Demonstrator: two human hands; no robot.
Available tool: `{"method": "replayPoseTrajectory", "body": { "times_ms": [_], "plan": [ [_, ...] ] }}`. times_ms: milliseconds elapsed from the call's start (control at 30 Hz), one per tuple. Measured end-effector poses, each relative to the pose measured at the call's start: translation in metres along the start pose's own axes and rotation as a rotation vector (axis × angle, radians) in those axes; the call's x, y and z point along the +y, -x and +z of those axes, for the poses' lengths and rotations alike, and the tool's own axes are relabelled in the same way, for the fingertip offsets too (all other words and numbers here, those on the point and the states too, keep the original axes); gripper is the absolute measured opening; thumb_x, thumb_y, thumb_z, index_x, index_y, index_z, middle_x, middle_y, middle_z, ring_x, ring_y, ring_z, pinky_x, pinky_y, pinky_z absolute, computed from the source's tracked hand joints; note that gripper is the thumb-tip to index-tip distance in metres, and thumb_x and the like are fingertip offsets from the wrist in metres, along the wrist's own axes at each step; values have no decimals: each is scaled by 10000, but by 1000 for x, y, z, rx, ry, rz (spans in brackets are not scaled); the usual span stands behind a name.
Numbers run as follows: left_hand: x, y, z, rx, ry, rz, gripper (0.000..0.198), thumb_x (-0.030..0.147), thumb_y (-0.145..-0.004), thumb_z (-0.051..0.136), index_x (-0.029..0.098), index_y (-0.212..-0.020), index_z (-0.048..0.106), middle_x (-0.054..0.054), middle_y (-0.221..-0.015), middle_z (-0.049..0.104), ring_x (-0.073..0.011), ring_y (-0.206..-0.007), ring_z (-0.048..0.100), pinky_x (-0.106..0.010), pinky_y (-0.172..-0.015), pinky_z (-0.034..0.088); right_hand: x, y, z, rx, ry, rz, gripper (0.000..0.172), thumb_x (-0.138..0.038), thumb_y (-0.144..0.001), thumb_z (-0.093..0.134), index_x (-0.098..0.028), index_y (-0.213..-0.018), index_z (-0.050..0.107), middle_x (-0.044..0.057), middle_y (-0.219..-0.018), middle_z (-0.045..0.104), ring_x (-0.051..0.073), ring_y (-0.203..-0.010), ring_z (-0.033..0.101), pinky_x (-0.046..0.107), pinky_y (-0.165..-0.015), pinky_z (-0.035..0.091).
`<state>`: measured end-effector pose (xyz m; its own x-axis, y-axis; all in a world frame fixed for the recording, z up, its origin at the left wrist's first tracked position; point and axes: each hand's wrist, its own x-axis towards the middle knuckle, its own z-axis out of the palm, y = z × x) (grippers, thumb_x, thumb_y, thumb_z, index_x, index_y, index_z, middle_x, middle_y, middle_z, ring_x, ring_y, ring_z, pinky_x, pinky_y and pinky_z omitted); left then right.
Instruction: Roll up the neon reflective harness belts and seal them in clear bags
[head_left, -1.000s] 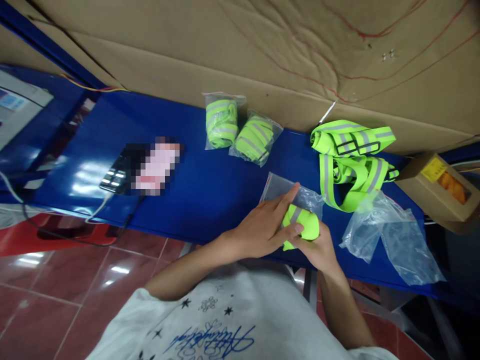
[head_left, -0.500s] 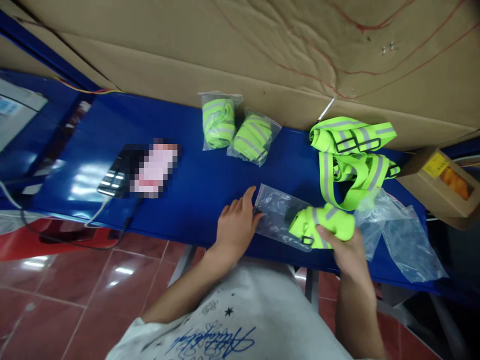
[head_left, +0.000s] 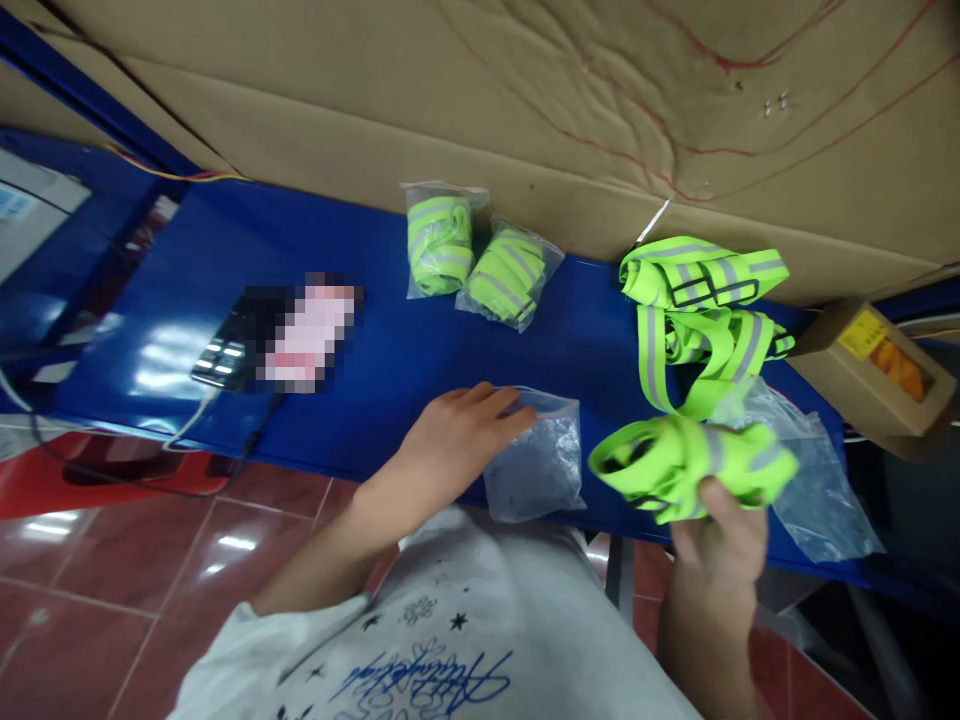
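Note:
My right hand (head_left: 726, 535) is closed round a bundled neon-yellow reflective strap (head_left: 697, 462) with grey stripes, thumb on its near side. The bundle is held over the front of the blue table, right of an empty clear zip bag (head_left: 538, 460). My left hand (head_left: 469, 430) has its fingers closed on the upper left edge of this bag; the thumb is partly hidden. Two more straps (head_left: 705, 275) with black buckles lie loose behind the right hand. Beside them are further clear plastic bags (head_left: 825, 490).
Two bagged straps (head_left: 440, 245) stand against the cardboard wall (head_left: 337, 130) at the back of the blue table (head_left: 375, 350). To the left lie a dark phone-like device (head_left: 225, 345) with cables and a blurred-out pink item. A cardboard box (head_left: 877, 365) sits at the right end.
My right hand has moved right with the strap, away from the bag. My left hand has shifted over the bag's top, and the bag now lies turned nearer to me.

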<state>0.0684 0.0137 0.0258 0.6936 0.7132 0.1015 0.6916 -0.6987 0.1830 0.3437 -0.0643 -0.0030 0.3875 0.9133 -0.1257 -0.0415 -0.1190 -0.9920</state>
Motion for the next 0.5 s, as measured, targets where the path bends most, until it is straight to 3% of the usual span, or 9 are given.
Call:
{"method": "replayPoseTrajectory", "body": {
  "times_ms": [100, 200, 367, 433, 500],
  "plan": [
    [8, -12, -13, 91, -91, 229, 206, 87, -1034, 508, 189, -1056, 686, -48, -1038, 748, -230, -874, 671, -355, -699, 526, -24, -9, -2, 137, 81, -200, 646, -596, -888, 670, -268, -1442, 631, 128, -1157, 779, 388, -1126, 757, 609, -987, 609],
    [12, -23, -15, 194, -59, 349, 207, 105, -1059, 494, 176, -1029, 686, -56, -1062, 747, -219, -946, 688, -361, -805, 568, -32, -15, 7, 14, 170, -164, 539, -484, -808, 839, -247, -1278, 721, 98, -1140, 793, 334, -1049, 773, 529, -969, 630],
    [8, -22, 10, 237, 149, 202, 254, 131, -1090, 452, 174, -1230, 659, -118, -1373, 668, -260, -1302, 636, -415, -1053, 575, -25, -25, 25, -159, 344, 23, 493, -450, -744, 919, -197, -1141, 771, 89, -1102, 813, 269, -933, 776, 400, -824, 663],
    [4, -17, 22, 160, 284, 143, 303, 220, -1092, 500, 222, -1376, 603, -142, -1557, 543, -297, -1453, 541, -490, -1135, 542, -17, -30, 29, -165, 340, 48, 516, -474, -761, 903, -198, -1176, 767, 88, -1138, 810, 265, -968, 775, 395, -856, 659],
    [0, -11, 33, 67, 379, 111, 576, 434, -1021, 665, 271, -1543, 481, -170, -1717, 333, -361, -1594, 359, -604, -1251, 418, -9, -35, 31, -169, 316, 68, 535, -480, -780, 888, -202, -1218, 759, 89, -1198, 798, 272, -1042, 770, 412, -931, 648]
  ]
}}
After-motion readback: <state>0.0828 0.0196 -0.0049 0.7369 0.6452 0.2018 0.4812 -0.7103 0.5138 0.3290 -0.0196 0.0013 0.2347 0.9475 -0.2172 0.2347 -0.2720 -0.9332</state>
